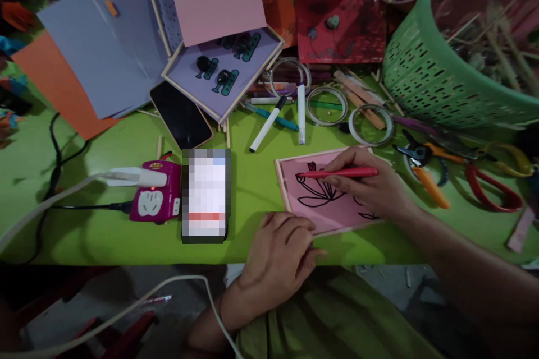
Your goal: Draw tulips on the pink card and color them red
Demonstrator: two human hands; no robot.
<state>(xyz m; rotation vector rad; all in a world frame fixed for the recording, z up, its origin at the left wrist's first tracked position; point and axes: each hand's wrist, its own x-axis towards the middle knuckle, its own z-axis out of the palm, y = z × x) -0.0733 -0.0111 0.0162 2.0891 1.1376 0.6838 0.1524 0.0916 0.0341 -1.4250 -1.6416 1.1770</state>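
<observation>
Pinching narrowly with the fingers [343, 181] of the right hand [377, 182] around a red marker [362, 172]. Pointing it leftward, long axis roughly parallel to the near edge of the counter [252, 190], tip at the leftmost flower bud in the black line drawing [330, 197]. Cannot tell whether tip and paper touch. Just to the right of that bud and slightly beyond it, another with red in it [311, 166].

Under the right hand, near the counter's near edge and right of its middle, a pink wood-framed panel [311, 220]. Palm down at its near left corner, the left hand [275, 252], with fingers loosely curled over the border; cannot tell whether anything is under them. Nearer to the bud with the right hand than with the left.

Farther out, beyond the panel's far side: tape rolls [361, 137], a black-capped white marker [266, 128] and a purple framed panel [248, 70]. Toward the far right corner, a green plastic basket [408, 67]; nearer along the right edge, red-handled scissors [499, 207]. To the left, a phone with a pixelated screen [206, 190], just beside a magenta power socket [168, 202]. Below the near edge, a grey floor [370, 280], in dim light.
</observation>
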